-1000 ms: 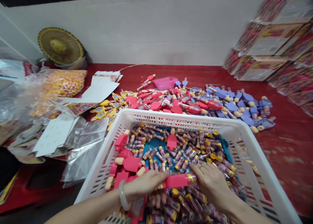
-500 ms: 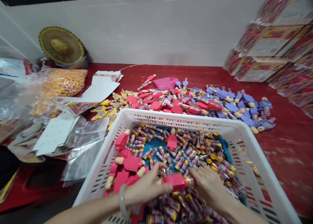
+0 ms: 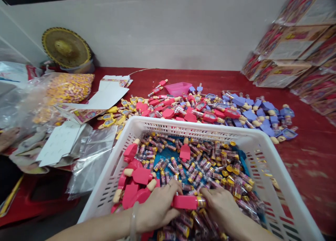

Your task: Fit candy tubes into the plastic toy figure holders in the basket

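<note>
Between my two hands, low over the white plastic basket (image 3: pixel 195 126), lies a red plastic toy piece (image 3: pixel 185 202). My left hand (image 3: pixel 160 203) is closed round its left end. At the piece's right end is a small clear tube with a yellow cap (image 3: pixel 201 201), and the fingers of my right hand (image 3: pixel 219 203) are closed on it. Many similar tubes (image 3: pixel 198 178) fill the basket over a blue lining. More red pieces with beige knobs (image 3: pixel 141 176) are heaped along the basket's left side, and one red piece (image 3: pixel 185 152) rests among the tubes.
Behind the basket, yellow, red and purple toy pieces (image 3: pixel 249 115) cover part of the red table (image 3: pixel 309 164). White cards (image 3: pixel 59 143) and clear bags (image 3: pixel 90 164) lie left. Wrapped boxes (image 3: pixel 283 73) are stacked right. Another person's hand (image 3: pixel 9 138) shows at the left edge.
My left hand has wrapped further round the red piece, and the piece sits slightly lower and turned. My right hand stays at the tube on its right end.
</note>
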Demonstrator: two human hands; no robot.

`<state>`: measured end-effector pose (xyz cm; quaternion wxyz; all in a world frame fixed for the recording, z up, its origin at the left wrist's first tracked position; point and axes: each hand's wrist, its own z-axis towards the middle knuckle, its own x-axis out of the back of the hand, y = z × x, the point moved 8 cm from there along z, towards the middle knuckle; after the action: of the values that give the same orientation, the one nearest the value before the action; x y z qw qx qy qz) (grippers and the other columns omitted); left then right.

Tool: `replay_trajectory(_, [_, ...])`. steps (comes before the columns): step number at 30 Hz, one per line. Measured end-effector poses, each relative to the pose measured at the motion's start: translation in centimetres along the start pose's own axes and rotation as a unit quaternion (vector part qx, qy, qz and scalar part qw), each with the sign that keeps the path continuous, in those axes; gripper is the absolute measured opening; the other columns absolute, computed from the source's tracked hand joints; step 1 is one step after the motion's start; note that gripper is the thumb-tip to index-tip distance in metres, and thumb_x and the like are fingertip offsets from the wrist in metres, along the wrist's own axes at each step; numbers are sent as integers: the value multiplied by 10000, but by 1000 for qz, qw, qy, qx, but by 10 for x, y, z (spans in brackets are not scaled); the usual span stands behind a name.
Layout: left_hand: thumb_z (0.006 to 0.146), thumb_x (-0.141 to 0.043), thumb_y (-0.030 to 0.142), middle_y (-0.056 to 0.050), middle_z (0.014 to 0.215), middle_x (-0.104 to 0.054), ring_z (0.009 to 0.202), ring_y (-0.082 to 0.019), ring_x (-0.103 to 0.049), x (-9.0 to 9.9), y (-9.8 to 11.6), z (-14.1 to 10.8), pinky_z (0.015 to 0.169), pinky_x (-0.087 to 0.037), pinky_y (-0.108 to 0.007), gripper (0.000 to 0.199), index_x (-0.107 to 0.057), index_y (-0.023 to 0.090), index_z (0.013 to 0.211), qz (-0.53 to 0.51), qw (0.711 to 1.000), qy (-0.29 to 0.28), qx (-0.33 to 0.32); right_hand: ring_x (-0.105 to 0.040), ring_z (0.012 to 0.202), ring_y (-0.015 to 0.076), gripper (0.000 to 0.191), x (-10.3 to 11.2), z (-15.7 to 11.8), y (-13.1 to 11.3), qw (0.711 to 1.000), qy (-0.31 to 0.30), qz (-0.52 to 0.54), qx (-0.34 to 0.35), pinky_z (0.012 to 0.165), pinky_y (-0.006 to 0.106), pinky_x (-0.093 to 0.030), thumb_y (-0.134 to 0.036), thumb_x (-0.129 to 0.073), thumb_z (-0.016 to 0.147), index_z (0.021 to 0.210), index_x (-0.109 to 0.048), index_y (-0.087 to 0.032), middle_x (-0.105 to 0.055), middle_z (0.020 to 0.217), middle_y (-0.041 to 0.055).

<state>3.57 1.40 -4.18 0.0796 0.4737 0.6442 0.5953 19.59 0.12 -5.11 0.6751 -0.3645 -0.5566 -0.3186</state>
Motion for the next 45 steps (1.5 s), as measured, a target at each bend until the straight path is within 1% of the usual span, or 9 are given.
replay_trajectory(4, [821, -411, 715, -10, 681, -556, 540, -138, -525, -32, -31, 4, 507, -420, -249, 629, -519, 168, 1111, -301, 914, -132, 239, -549, 615, 171, 276, 35, 8, 6, 995, 98, -25, 14, 649, 296, -321, -40, -517, 696, 941, -584, -149, -631, 689, 26])
replay_trajectory(7, [814, -414, 708, -22, 664, -568, 423, -76, -440, -53, -31, 2, 431, -362, -201, 626, -587, 129, 977, -421, 836, -209, 284, -557, 667, 188, 292, 41, 9, 5, 992, 113, -45, 27, 705, 315, -342, -45, -498, 731, 1003, -570, -123, -639, 746, 59])
replay_trajectory(13, [789, -640, 364, -92, 1174, -599, 964, -206, -581, -8, -8, 0, 881, -459, -370, 525, -483, 220, 1269, -122, 992, -15, 35, -533, 476, 155, 221, -3, -1, 5, 999, -31, -21, -9, 521, 308, -236, -27, -524, 597, 725, -532, -208, -616, 560, -18])
replay_trajectory(18, [770, -680, 439, -76, 1086, -627, 888, -205, -607, -6, -13, 2, 817, -474, -364, 678, -395, 242, 1353, -124, 989, -8, 78, -572, 522, 163, 296, 3, 2, 14, 1000, -16, -13, -24, 534, 287, -272, -46, -518, 572, 808, -580, -212, -644, 599, -20])
replay_trajectory(25, [760, -425, 794, -3, 612, -549, 412, -71, -441, -69, -40, -1, 421, -337, -193, 700, -581, 132, 927, -482, 790, -234, 297, -573, 626, 190, 282, 41, 7, 5, 990, 132, -45, 26, 716, 321, -360, -27, -472, 716, 941, -601, -135, -645, 698, 47])
replay_trajectory(30, [761, -679, 522, -51, 984, -640, 860, -184, -591, -18, -24, 2, 777, -460, -330, 546, -497, 213, 1173, -211, 971, -42, 105, -542, 474, 167, 211, 1, 1, 6, 999, -16, -33, -2, 517, 305, -249, -23, -525, 592, 691, -542, -208, -598, 531, -13])
replay_trajectory(35, [791, -633, 529, -74, 1095, -616, 960, -235, -578, 1, -12, 3, 863, -430, -390, 617, -435, 228, 1291, -76, 995, 26, 55, -583, 536, 167, 294, -4, 0, 16, 998, -48, -35, -24, 532, 290, -281, -43, -507, 571, 799, -571, -216, -651, 601, -15])
replay_trajectory(42, [833, -222, 770, 8, 476, -448, 366, -123, -382, -72, -24, -13, 405, -298, -216, 727, -615, 166, 925, -471, 744, -335, 334, -583, 669, 189, 385, 37, 6, 7, 991, 126, -36, 20, 788, 339, -368, -33, -490, 652, 1008, -590, -139, -671, 746, 53])
replay_trajectory(45, [831, -350, 729, 9, 504, -448, 408, -129, -404, -74, -11, -19, 418, -322, -217, 592, -591, 192, 892, -476, 738, -382, 288, -577, 619, 178, 270, 26, 3, 0, 994, 104, -5, 19, 708, 317, -360, -41, -525, 619, 838, -611, -174, -660, 697, 27])
